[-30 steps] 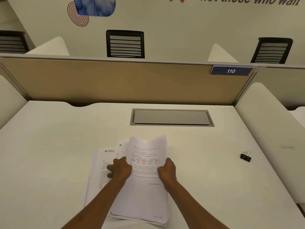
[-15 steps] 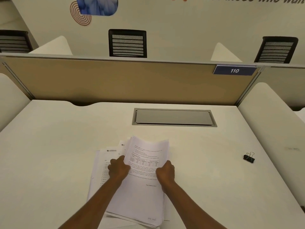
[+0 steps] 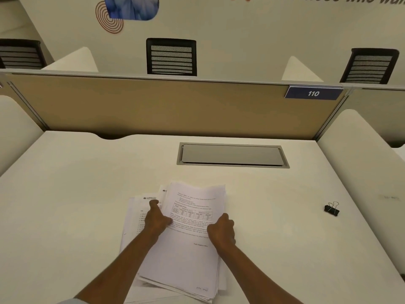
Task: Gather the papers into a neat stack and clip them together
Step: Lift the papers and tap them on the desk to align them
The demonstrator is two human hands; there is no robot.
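A thick bundle of printed white papers (image 3: 186,255) lies near the front of the white desk (image 3: 65,194), its top sheet showing text and a small table. My left hand (image 3: 156,218) grips the bundle's left edge and my right hand (image 3: 221,231) grips its right edge. Several more sheets (image 3: 133,218) stick out unevenly to the left beneath the bundle. A black binder clip (image 3: 332,209) with silver handles lies alone on the desk far to the right, apart from both hands.
A grey cable hatch (image 3: 232,154) is set into the desk behind the papers. A tan divider panel (image 3: 153,106) with a blue "110" sign (image 3: 313,93) closes the back. White side partitions (image 3: 361,154) flank the desk. Black chairs stand beyond.
My left hand has slid a little up the bundle's left edge, index finger stretched. The papers have shifted only slightly; the clip has not moved.
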